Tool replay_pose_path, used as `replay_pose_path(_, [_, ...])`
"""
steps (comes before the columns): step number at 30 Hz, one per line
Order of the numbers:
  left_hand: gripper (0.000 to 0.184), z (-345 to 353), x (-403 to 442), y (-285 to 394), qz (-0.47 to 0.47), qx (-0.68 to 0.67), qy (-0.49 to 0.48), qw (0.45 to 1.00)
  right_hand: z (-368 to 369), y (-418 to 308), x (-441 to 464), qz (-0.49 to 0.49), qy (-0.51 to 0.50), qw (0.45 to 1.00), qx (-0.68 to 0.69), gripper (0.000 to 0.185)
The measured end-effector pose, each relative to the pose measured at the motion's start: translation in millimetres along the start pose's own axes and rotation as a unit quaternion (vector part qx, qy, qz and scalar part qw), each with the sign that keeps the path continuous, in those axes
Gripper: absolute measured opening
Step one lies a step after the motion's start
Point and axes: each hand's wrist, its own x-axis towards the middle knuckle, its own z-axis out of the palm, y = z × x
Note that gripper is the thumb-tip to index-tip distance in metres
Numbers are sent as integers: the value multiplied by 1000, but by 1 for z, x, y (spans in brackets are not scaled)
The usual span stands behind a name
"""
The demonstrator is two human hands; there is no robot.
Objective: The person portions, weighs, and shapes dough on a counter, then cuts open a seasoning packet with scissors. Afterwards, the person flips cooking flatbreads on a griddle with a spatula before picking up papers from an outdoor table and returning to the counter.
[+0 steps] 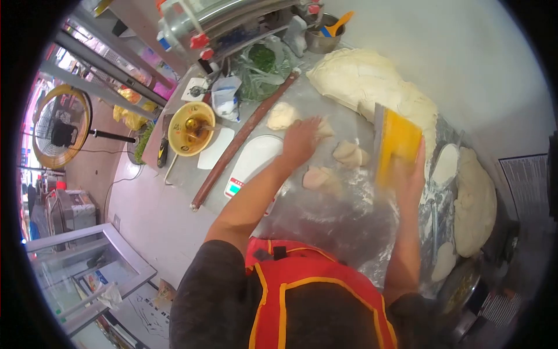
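My right hand [410, 174] is closed round a yellow scraper [397, 145], held upright beside the large dough mass [372, 78]. My left hand [302, 138] reaches over the metal table, its fingers touching a small dough piece [324, 128]; whether they grip it is unclear. A rounder dough piece [282, 116] lies just left of that hand. Two more pieces, one [350, 153] near the middle and one [321, 179] lower, rest on the floured surface. Below my left wrist stands a white scale [256, 157] with a lit display.
A long brown rolling pin [247, 136] lies diagonally left of the scale. Beyond it are a yellow bowl [190, 129] of liquid and a bag of greens [261, 67]. A steel machine [232, 26] and a pot [322, 42] stand at the back; more dough [474, 203] lies right.
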Motion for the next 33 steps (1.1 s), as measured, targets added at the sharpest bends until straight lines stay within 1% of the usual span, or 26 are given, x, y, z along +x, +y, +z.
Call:
replay_pose_path(1, [50,15,-1,-3,-17,24,-31,999,-3,-3,8,15,9,1000,-9,64])
replay_pose_path(2, [48,30,-2,-6,-33,48,-62,996,-5,-1,18,-16,28,999,-20,64])
replay_pose_path(4, [52,18,2,4,-34,83,-104,990,-12,10,40,-77,67,994,-44,63])
replay_pose_path(5, [54,13,6,5,-34,102,-124,986,-16,16,52,-118,82,986,-79,63])
replay_pose_path(8, [56,15,34,-20,-30,-11,-156,987,-5,18,79,-77,31,996,-37,65])
replay_pose_path(11, [57,16,75,-32,-35,-25,-6,999,37,21,101,-62,-61,995,-43,68])
replay_pose_path(13, [59,10,103,-36,-57,-72,0,996,71,20,113,-56,-98,992,-49,71])
replay_pose_path(15, [64,13,129,-47,-66,-94,-3,993,98,14,124,-119,-101,988,-23,71])
replay_pose_path(20, [81,35,168,-78,-73,-78,-22,994,153,21,144,-130,-109,979,-112,71])
replay_pose_path(22, [84,26,176,-73,-97,-130,-59,985,169,29,152,-125,-119,972,-159,70])
replay_pose_path(23, [85,24,179,-72,-109,-156,-77,979,175,31,155,-132,-121,971,-159,70])
replay_pose_path(26, [82,39,181,-87,-97,-93,-55,989,187,31,166,-140,-139,966,-165,71])
replay_pose_path(28, [73,33,182,-80,-109,-71,-56,990,190,21,178,-134,-166,962,-170,72])
replay_pose_path(29, [68,32,184,-77,-115,-60,-56,990,195,17,183,-113,-184,960,-178,74])
replay_pose_path(31, [58,57,183,-89,-130,-35,-11,991,207,10,195,-71,-217,954,-194,79])
replay_pose_path(32, [54,69,183,-97,-137,-23,11,990,214,11,200,-69,-226,954,-184,80])
replay_pose_path(33, [51,67,184,-94,-149,-20,17,989,221,13,204,-67,-234,954,-174,82])
